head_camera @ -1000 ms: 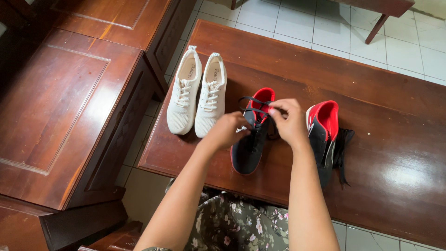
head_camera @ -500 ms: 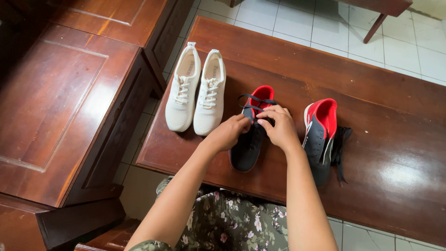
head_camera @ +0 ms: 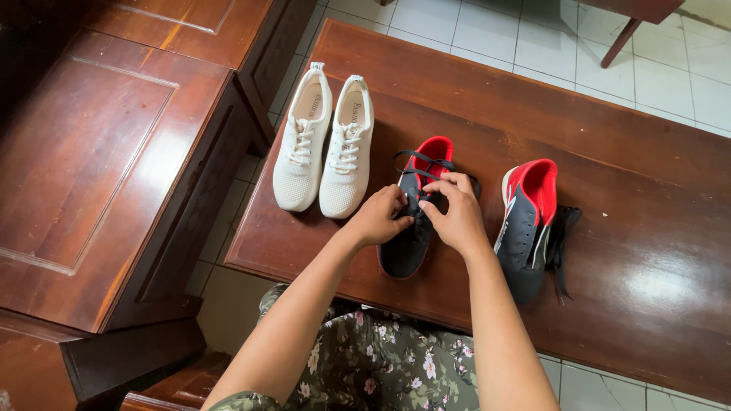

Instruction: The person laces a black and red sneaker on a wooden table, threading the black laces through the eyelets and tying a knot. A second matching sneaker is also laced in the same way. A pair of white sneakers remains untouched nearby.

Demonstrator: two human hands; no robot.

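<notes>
Both arms stretched forward, left hand (head_camera: pixel 378 217) and right hand (head_camera: pixel 454 211) meet fingertip to fingertip, pinching the black laces (head_camera: pixel 421 161) of the black-and-red shoe (head_camera: pixel 407 242) right under them.

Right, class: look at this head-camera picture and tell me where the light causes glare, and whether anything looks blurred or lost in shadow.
Head view: a bright glare patch sits on the polished wooden bench at the right; softer sheen streaks the brown cabinet top. The white shoes and both hands, left hand and right hand, look sharp. The black laces are thin but readable. The upper left corner falls into deep shadow.
</notes>
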